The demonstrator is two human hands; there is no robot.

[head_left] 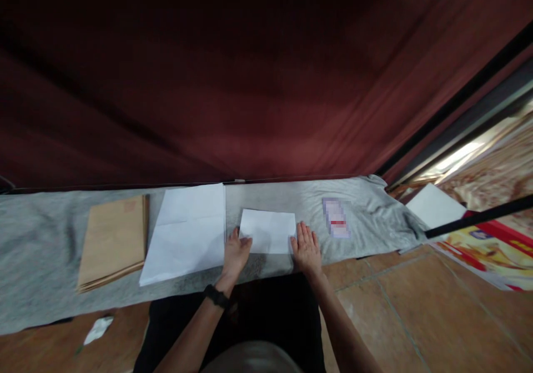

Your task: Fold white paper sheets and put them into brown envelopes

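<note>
White paper between hands, unreadable slip

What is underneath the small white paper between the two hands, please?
Grey cloth shows around the white paper between the left hand and the right hand. Anything directly beneath the paper is covered, so I cannot tell what lies there.

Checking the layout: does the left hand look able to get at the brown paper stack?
Probably yes: between the left hand and the brown paper stack lie large white sheets, flat enough to reach over.
</note>
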